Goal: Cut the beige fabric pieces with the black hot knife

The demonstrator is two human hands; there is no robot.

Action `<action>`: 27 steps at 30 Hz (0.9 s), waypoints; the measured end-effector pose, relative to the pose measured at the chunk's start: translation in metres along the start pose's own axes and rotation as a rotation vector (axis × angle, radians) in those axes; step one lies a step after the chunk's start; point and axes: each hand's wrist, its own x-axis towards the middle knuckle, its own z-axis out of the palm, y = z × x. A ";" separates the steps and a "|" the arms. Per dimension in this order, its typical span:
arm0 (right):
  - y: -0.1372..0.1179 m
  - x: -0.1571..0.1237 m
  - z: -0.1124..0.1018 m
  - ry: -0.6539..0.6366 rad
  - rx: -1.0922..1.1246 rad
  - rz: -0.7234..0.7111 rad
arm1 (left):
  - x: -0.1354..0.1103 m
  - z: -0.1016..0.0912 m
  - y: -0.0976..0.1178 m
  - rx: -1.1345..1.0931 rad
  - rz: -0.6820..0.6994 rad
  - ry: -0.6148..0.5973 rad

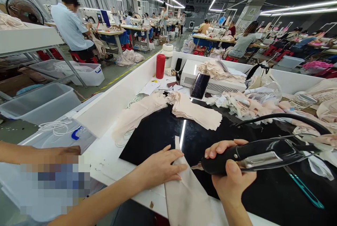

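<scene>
My left hand (168, 166) lies flat with fingers apart on a long beige fabric piece (188, 201), pressing it to the table; its near end hangs over the front edge. Wrapped round a black corded hand tool (252, 157) is my right hand (231, 173), just right of the fabric. The tool's pointed metal tip (197, 166) faces left, close to the fabric's right edge; whether it touches cannot be made out. Beyond my hands, a stack of beige fabric pieces (196, 111) and another beige pile (142, 113) lie on the black work surface (155, 141).
Teal thread snips (305, 187) lie at right. A phone (200, 86) leans on a white vented box (217, 85), near a red flask (160, 66). Fabric scraps (242, 104) heap at back right. Another person's arm (39, 155) reaches in from the left, above plastic bins (44, 99).
</scene>
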 end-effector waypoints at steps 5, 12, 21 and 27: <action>0.004 0.003 0.003 0.001 0.013 0.007 | -0.001 0.002 0.000 -0.009 -0.007 0.014; 0.008 0.001 0.005 -0.002 -0.016 0.026 | -0.001 0.004 0.000 -0.006 -0.006 0.028; 0.012 0.009 0.014 -0.001 0.026 0.021 | -0.002 0.006 -0.002 -0.028 -0.020 0.022; 0.016 0.007 0.017 0.000 0.003 0.036 | -0.002 0.008 -0.001 -0.035 -0.021 0.028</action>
